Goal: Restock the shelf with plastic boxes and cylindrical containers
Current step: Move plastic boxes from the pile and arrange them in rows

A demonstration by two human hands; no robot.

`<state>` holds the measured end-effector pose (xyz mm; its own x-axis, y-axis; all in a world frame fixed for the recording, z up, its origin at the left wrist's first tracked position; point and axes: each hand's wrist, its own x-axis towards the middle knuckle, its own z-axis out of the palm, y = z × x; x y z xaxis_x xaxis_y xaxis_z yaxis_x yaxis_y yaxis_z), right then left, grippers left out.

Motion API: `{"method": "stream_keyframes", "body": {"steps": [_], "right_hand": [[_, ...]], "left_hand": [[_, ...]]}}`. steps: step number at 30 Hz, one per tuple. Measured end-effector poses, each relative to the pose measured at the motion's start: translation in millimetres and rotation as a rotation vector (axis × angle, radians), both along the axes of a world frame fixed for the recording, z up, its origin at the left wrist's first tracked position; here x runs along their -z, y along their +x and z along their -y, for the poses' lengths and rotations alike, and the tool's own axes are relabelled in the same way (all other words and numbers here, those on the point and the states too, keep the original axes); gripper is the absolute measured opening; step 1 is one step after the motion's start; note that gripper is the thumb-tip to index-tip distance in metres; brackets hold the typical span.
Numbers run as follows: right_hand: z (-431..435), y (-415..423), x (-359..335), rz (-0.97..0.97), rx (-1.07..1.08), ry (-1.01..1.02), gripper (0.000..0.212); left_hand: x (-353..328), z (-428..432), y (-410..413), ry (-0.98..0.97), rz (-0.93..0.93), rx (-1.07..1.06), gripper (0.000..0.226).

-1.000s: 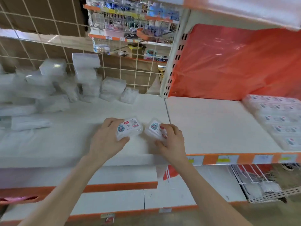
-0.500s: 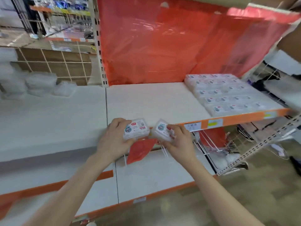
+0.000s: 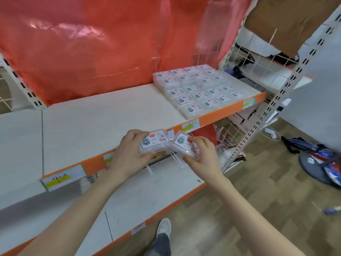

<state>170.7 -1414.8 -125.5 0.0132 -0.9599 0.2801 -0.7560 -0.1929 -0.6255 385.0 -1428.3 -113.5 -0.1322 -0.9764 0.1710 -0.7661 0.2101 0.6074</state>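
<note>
From ten to one o'clock the view is filled by a red plastic sheet (image 3: 103, 48) hung behind the shelving. Below it a pale shelf (image 3: 96, 119) with an orange front edge is seen running from nine o'clock towards three o'clock, and a lower shelf (image 3: 144, 196) is seen beneath it at six to seven o'clock. A wood-patterned floor (image 3: 239, 209) is shown at four to five o'clock. At about two o'clock on the shelf, a block of clear plastic boxes (image 3: 199, 91) with printed labels is laid flat in tight rows up to the front edge. Near the centre, just in front of the shelf's edge, two more such boxes are held side by side; whether they touch cannot be told. The left box (image 3: 155, 142) is grasped label-up by the left hand (image 3: 129, 154), thumb beneath and fingers curled over its far side. The right box (image 3: 184, 145), tilted, is grasped by the right hand (image 3: 203, 156), fingers curled over its upper edge. A yellow-and-white price tag (image 3: 58, 179) is fixed to the shelf edge at eight o'clock. A white shoe (image 3: 164, 226) is seen at six o'clock.
</note>
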Motion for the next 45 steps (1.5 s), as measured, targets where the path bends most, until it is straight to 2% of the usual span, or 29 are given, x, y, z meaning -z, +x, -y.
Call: {"method": "stream_keyframes", "body": {"steps": [14, 18, 26, 36, 40, 45], "right_hand": [[160, -73, -24, -0.069, 0.044, -0.046, 0.050], [191, -87, -22, -0.128, 0.044, 0.007, 0.051], [257, -97, -22, -0.305, -0.136, 0.078, 0.049], [315, -105, -26, -0.486, -0.384, -0.018, 0.051], [320, -109, -21, -0.533, -0.416, -0.065, 0.046], [299, -107, -18, -0.488, -0.378, -0.167, 0.046]], "left_hand": [[-6, 155, -70, -0.037, -0.025, -0.002, 0.059], [-6, 181, -83, -0.035, -0.009, -0.003, 0.060], [-1, 206, -90, -0.020, 0.003, -0.101, 0.059], [5, 214, -109, 0.020, 0.040, -0.147, 0.057], [9, 212, -114, 0.023, 0.044, -0.166, 0.058], [11, 209, -119, -0.037, 0.083, -0.184, 0.055]]}}
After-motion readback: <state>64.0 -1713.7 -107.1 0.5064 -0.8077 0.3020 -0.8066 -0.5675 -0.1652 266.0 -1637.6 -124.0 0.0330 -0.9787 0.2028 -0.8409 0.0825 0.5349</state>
